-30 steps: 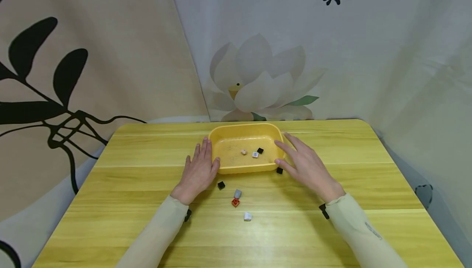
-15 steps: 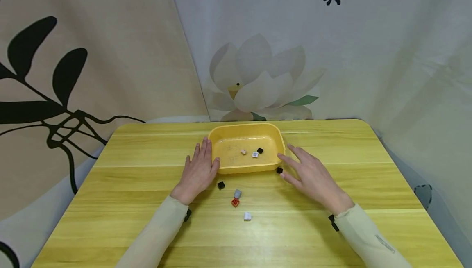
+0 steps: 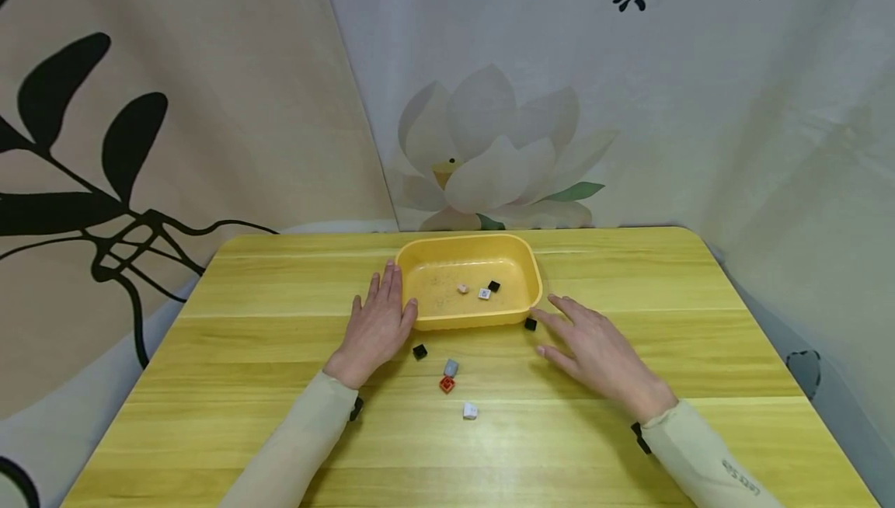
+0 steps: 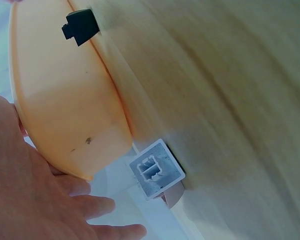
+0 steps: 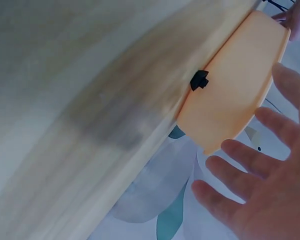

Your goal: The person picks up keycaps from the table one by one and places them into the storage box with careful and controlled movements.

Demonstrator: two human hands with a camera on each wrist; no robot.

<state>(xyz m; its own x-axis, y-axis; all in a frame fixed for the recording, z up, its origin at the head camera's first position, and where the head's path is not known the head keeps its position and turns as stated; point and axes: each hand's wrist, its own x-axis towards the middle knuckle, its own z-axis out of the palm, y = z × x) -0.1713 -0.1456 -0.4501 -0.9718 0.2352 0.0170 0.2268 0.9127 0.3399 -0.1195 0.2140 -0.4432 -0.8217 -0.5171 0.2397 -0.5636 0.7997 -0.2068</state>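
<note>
So, in the head view the yellow tray (image 3: 475, 320) is parked near the far edge of the surface (image 3: 559, 461), with a pinkish keycap (image 3: 462, 289), an inner white keycap (image 3: 485, 294) and an inner black keycap (image 3: 494, 287) lying in it. Strewn out front are a loose black keycap (image 3: 419, 352), a grey keycap (image 3: 451, 368), a red keycap (image 3: 447, 385) and an outer white keycap (image 3: 470, 412), plus a corner black keycap (image 3: 531, 325) by the tray's near right corner. The tray's left side is flanked by the left hand (image 3: 374, 329), fingers pretty much straight, nothing gripped. The right hand (image 3: 597, 349) is held with fingers spread, nothing gripped either, index tip just beside the corner black keycap; contact can't be told. In the left wrist view a pale keycap (image 4: 157, 170) is seen with its hollow side showing; which one can't be pinned down. In the right wrist view the fingers are fanned wide by the tray's end, with what's probably the corner black keycap against its wall. Best guess: the tray's being steadied with that keycap lined up for pickup, so a neat thumb-and-finger pinch would be called for, without the tray being nudged.
</note>
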